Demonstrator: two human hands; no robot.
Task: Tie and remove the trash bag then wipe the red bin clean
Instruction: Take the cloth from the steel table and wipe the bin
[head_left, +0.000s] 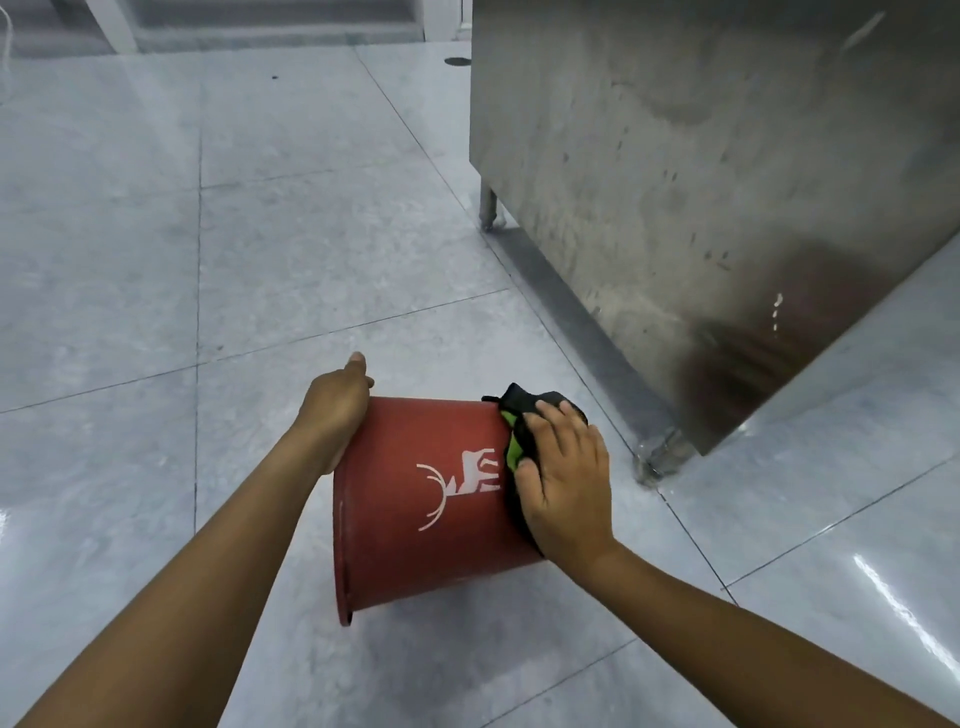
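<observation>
No bag in sight, so wiping stage: left hand (335, 410) grips red bin (431, 499) lower center, right hand (563, 475) w/ fingers flat presses black-green cloth (519, 426) on its side.

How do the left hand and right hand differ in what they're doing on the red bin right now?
The left hand grips the red bin bare, near its base end; the right hand presses a black and green cloth on its side wall. The left hand's fingers are hidden behind the bin; the right hand's fingers lie spread over the cloth. Both touch the tilted bin.
</observation>
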